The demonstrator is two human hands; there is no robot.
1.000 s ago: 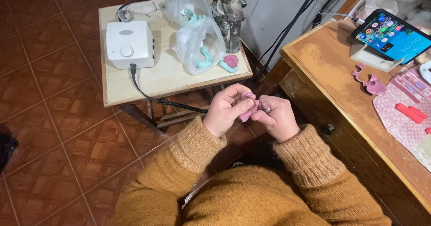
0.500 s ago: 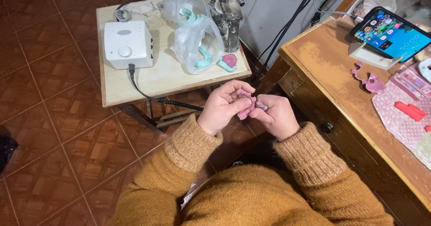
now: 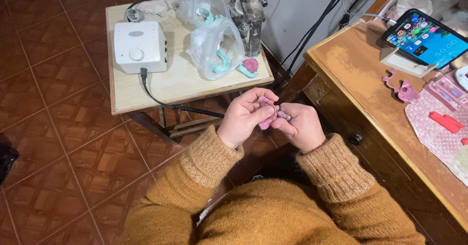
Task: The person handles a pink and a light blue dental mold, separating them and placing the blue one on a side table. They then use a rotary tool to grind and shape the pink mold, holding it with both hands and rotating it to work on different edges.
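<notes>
My left hand (image 3: 246, 117) grips a small pink curved piece (image 3: 267, 119), like a dental plate, held over my lap. My right hand (image 3: 301, 125) is closed around a thin handpiece tool (image 3: 284, 115) whose tip meets the pink piece. A coiled black cable (image 3: 195, 110) runs from the hands to a white control box (image 3: 139, 47) on the small table (image 3: 146, 91). Both sleeves are mustard knit.
On the small table lie clear plastic bags (image 3: 214, 50) with teal trays, a pink piece (image 3: 250, 65) and a dark metal device (image 3: 248, 13). A wooden desk (image 3: 370, 94) at right carries a lit phone (image 3: 425, 36) on a stand, pink pieces (image 3: 400, 86) and a pink cloth (image 3: 438, 133). The floor is brown tile.
Both hands stay together on the pink piece; the fingers shift slightly, and the view has moved a little.
</notes>
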